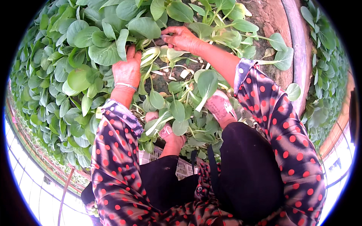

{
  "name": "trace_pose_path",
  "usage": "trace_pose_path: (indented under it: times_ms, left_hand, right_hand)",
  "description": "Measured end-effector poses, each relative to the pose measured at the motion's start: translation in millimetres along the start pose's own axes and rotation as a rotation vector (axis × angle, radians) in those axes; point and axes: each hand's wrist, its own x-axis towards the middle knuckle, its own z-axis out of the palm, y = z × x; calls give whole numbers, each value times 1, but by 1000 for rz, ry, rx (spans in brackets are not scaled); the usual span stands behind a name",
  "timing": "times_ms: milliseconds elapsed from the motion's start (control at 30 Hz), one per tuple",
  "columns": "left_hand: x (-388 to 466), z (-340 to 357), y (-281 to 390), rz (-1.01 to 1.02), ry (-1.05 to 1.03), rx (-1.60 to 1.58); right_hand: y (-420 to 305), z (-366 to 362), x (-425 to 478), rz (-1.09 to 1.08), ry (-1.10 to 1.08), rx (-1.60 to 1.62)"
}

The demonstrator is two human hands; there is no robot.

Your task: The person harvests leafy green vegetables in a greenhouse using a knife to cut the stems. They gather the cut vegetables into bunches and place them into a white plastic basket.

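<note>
My left hand (128,67) is among the leafy green plants (106,49), its fingers closed round the stalks and partly hidden by leaves. A bunch of pale green stalks (150,56) lies just right of its fingers. Above and to the right, my right hand (179,38) reaches in from the right near the base of the plants. Its thumb and fingers are pinched on a small dark object (164,36), too little of which shows to tell its kind. Loose leaves (177,110) with cut white stems lie on the soil below both hands.
Dense leafy plants fill the left side. My pink shoes (220,106) stand among the loose leaves, with a white plastic crate (185,168) behind them, between my legs. A long grey pipe or hose (297,56) runs down the right, beside bare soil (273,19). More plants (325,73) grow beyond it.
</note>
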Motion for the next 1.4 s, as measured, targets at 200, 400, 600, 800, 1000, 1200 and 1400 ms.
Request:
trace_pose_path:
  times_ms: [200, 400, 600, 800, 1000, 1200, 1400]
  left_hand:
    - [-5, -1, 3, 3, -40, 1]
    - [-34, -46, 16, 63, -195, -219]
    - [-8, -129, 74, 254, -545, -499]
    - [108, -115, 78, 334, -551, -194]
    - [163, -76, 17, 120, -602, -25]
    - [160, -66, 17, 24, -602, -29]
    - [152, -58, 9, 114, -460, -17]
  right_hand:
    - [27, 17, -27, -175, 34, -155]
    - [65, -3, -71, -298, 157, -292]
    - [5, -72, -45, -406, 624, -387]
    - [7, -79, -36, -460, 586, -51]
    - [-8, -61, -32, -324, 383, -157]
    - [-11, -65, -13, -355, 400, -308]
    - [-25, -60, 1, -210, 389, -285]
